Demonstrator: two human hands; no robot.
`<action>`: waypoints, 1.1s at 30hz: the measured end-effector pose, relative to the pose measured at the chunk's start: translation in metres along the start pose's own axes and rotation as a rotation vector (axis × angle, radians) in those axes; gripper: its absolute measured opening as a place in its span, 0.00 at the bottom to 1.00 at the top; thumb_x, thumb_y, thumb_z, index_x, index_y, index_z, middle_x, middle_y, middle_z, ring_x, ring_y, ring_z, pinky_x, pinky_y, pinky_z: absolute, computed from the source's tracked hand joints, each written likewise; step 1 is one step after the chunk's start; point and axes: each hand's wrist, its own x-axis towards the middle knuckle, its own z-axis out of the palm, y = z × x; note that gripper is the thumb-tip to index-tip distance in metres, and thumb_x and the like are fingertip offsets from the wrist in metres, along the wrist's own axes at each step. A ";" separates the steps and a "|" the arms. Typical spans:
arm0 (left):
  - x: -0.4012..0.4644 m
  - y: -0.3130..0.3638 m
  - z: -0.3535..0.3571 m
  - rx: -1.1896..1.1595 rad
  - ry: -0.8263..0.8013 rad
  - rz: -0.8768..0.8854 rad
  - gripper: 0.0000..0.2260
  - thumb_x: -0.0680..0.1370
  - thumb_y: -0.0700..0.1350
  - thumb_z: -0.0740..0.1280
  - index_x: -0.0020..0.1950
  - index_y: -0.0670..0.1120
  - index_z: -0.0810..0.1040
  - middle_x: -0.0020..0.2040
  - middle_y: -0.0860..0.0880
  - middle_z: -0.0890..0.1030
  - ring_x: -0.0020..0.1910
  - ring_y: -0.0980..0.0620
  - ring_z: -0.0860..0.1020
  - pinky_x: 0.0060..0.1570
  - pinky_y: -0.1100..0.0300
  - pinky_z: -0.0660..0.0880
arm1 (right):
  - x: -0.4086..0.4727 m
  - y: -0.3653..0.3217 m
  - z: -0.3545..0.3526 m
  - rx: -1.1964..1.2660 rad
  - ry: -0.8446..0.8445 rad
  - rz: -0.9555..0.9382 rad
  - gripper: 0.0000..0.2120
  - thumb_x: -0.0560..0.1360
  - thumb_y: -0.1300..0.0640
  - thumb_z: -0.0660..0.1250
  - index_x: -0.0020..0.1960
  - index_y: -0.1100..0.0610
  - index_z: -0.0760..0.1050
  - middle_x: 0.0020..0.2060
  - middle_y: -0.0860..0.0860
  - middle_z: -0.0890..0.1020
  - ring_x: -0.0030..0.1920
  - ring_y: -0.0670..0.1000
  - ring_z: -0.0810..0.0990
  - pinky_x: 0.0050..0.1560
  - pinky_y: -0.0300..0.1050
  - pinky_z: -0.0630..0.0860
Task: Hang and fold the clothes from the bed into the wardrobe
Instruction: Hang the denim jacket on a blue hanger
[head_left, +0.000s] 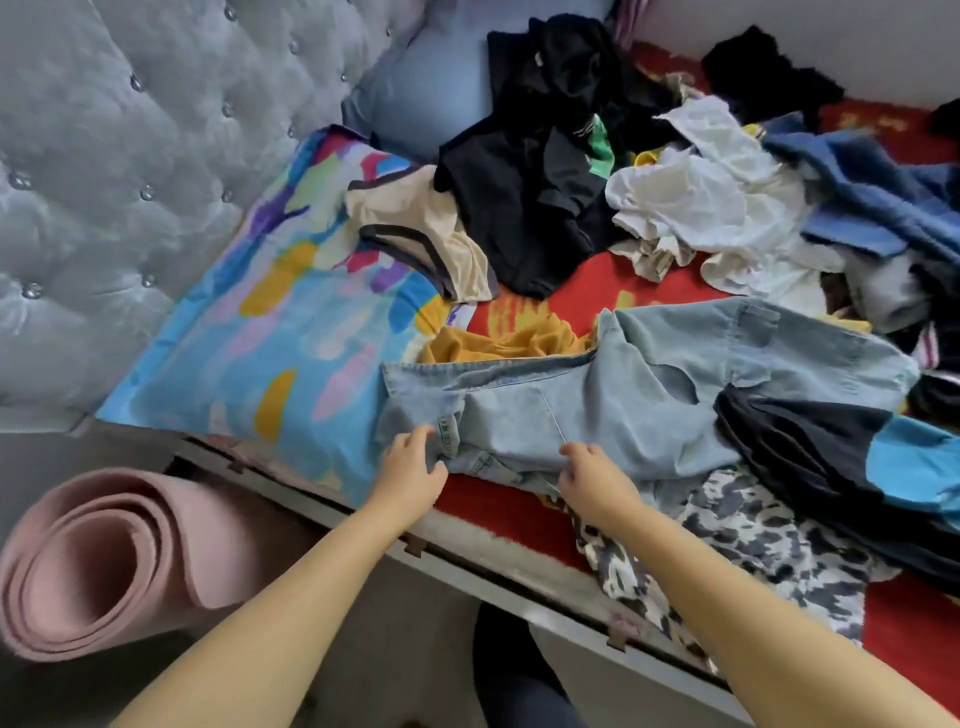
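Where the jeans (597, 415) lie, a black garment (810, 441) overlaps them.

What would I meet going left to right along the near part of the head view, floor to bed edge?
Rolled pink mat → colourful pillow → left hand on the light denim garment → right hand, also on the denim → black-and-white patterned garment → black and blue garment.

A bed with a red patterned cover (498, 514) is carrying a multicoloured pillow (270, 332), pale blue denim jeans (649, 395), a mustard garment (498, 340), black clothes (540, 197), crumpled white garments (717, 202) and what is possibly a leopard-print cloth (753, 545).
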 end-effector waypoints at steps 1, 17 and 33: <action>0.017 0.002 0.005 0.027 -0.005 -0.009 0.24 0.79 0.46 0.62 0.74 0.47 0.59 0.72 0.43 0.62 0.70 0.44 0.63 0.66 0.50 0.65 | 0.020 0.002 -0.003 -0.023 -0.009 -0.017 0.20 0.80 0.57 0.55 0.71 0.56 0.62 0.64 0.56 0.68 0.61 0.58 0.72 0.54 0.50 0.73; 0.093 -0.031 0.065 -0.050 0.066 -0.129 0.17 0.83 0.43 0.57 0.71 0.44 0.69 0.74 0.47 0.66 0.75 0.51 0.58 0.71 0.54 0.60 | 0.120 0.053 0.035 0.083 -0.107 0.052 0.29 0.79 0.66 0.53 0.78 0.54 0.51 0.77 0.54 0.55 0.76 0.55 0.54 0.74 0.58 0.55; -0.056 0.108 -0.043 -0.831 -0.019 0.258 0.12 0.81 0.40 0.60 0.53 0.56 0.78 0.51 0.59 0.81 0.53 0.67 0.77 0.56 0.70 0.71 | -0.003 -0.034 -0.109 2.068 0.268 0.442 0.16 0.81 0.56 0.51 0.47 0.59 0.76 0.37 0.53 0.81 0.41 0.51 0.78 0.37 0.41 0.77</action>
